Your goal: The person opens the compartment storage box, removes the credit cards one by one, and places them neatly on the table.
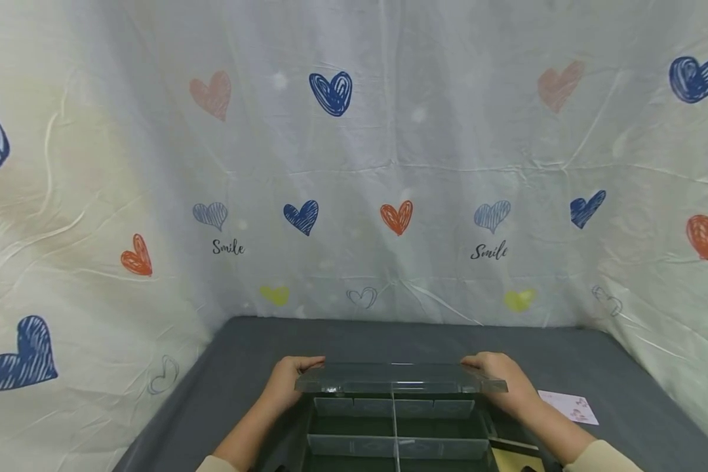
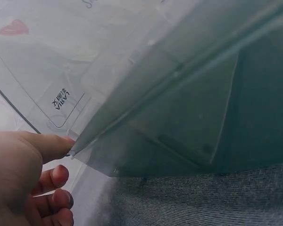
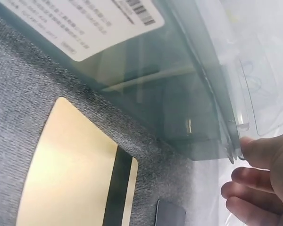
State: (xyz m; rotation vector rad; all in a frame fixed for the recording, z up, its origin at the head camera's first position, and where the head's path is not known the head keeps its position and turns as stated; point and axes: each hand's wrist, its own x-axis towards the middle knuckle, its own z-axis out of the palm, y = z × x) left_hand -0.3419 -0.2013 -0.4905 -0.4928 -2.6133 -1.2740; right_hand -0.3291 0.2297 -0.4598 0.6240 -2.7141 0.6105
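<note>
A clear plastic compartment box [image 1: 354, 426] stands before me, its dividers showing from above. Its transparent lid [image 1: 389, 379] is raised over the far compartments and seen nearly edge-on. My left hand [image 1: 289, 383] grips the lid at its left end. In the left wrist view, one digit presses the corner while the other fingers [image 2: 61, 197] curl below it. At the opposite end my right hand [image 1: 501, 380] holds the lid. The right thumb [image 3: 262, 150] touches the corner in the right wrist view, with curled fingers [image 3: 254, 202] beneath.
A gold notebook [image 3: 70, 169] with a black band lies right of the box. Beyond it is a small dark flat object [image 3: 170, 214]. A pale card with pink marks [image 1: 569, 406] rests on the grey cloth [image 1: 259, 354]. A heart-print curtain [image 1: 354, 164] hangs behind.
</note>
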